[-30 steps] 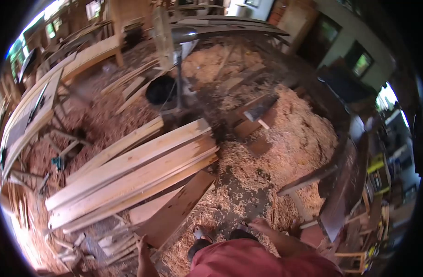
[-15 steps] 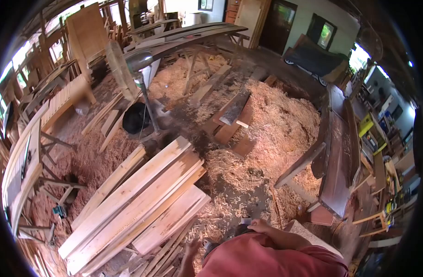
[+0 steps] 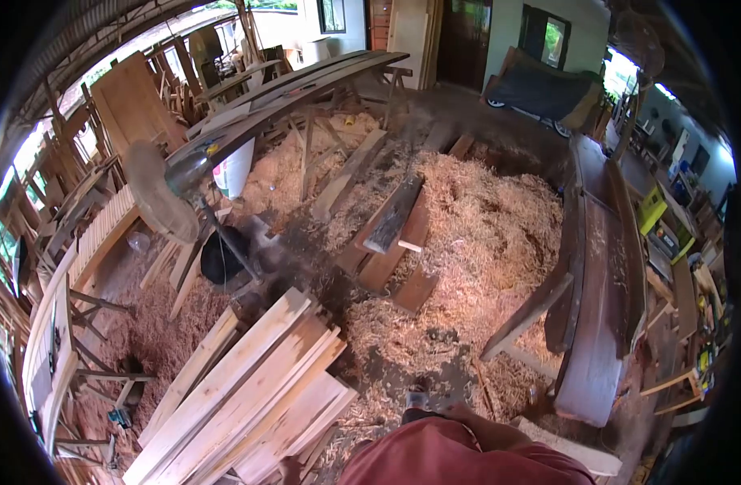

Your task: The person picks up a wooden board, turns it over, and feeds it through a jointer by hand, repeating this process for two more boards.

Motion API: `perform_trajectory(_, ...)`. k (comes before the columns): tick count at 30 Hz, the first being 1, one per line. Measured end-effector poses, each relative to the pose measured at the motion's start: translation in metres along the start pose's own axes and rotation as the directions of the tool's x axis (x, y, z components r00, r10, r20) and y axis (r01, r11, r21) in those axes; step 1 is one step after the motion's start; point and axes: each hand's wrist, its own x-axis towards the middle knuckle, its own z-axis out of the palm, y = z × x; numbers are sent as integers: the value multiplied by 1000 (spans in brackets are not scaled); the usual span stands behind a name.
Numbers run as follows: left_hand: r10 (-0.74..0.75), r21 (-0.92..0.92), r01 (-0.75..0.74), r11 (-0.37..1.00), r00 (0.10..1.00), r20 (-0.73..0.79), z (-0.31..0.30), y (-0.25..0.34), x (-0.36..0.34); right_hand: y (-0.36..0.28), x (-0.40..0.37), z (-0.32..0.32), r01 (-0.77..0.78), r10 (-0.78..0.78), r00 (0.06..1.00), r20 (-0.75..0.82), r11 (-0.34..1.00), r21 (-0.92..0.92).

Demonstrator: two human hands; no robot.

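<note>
At the bottom edge, my left hand (image 3: 290, 468) hangs beside the lower end of the stacked pale planks (image 3: 225, 396). Only a small part of it shows, so its fingers cannot be made out. My right hand (image 3: 458, 413) is low in front of my body, by the red shirt (image 3: 443, 457); its fingers are not clear and no held thing is visible. Below it, a foot in a sandal (image 3: 416, 398) stands on the shaving-strewn floor. A pale board (image 3: 576, 454) lies to the right of my body.
A big heap of wood shavings (image 3: 500, 234) covers the floor ahead, with dark boards (image 3: 395, 218) at its left. A long dark wooden piece (image 3: 597, 307) stands right. A pole-mounted device (image 3: 189, 174) and black bucket (image 3: 223, 255) are left. Behind runs a long plank-topped bench (image 3: 306, 85).
The view has shifted, and the plank stack now sits lower in it. My left hand has dropped toward the bottom edge. My right hand has moved slightly down and right.
</note>
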Motion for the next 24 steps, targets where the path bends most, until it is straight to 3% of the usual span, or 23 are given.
perform_trajectory(1,-69,-41,68,997,997,-20,14,22,1,13,31,-13,-12,13,999,-51,1000,24)
perform_trajectory(2,-133,-89,129,988,991,-33,34,47,6,17,69,-23,160,-171,973,-157,984,-79)
perform_trajectory(4,-36,-138,37,990,999,10,92,87,12,27,139,-46,375,-514,784,-348,839,-394)
perform_trajectory(5,8,-159,0,987,999,51,120,99,11,26,150,-64,340,-350,878,-326,936,-89)
perform_trajectory(6,-10,-106,19,994,996,84,148,113,5,-2,134,-98,245,-166,943,-289,933,264)
perform_trajectory(7,-33,-99,45,994,993,117,177,128,0,-30,118,-133,122,17,970,-244,830,544)
perform_trajectory(10,-29,-68,48,997,968,247,263,178,1,-41,151,-172,223,-60,889,-455,922,316)
perform_trajectory(11,25,-29,-18,999,965,259,284,191,4,-42,151,-181,193,-44,909,-414,926,326)
perform_trajectory(13,82,39,-97,994,954,289,312,212,18,-31,156,-187,295,-235,885,-401,951,96)
perform_trajectory(15,103,78,-135,988,942,318,338,229,51,-12,180,-171,267,-236,890,-391,963,27)
perform_trajectory(18,-103,219,32,975,941,322,363,287,82,-15,180,-174,-17,54,987,-154,974,228)
perform_trajectory(19,-137,173,75,982,913,384,369,293,109,-21,182,-177,-117,145,986,-85,954,275)
perform_trajectory(22,-184,302,76,950,920,346,401,341,171,-54,197,-202,-310,330,944,6,880,360)
perform_trajectory(24,56,389,-379,840,773,632,422,384,245,-93,210,-231,-368,403,915,2,834,411)
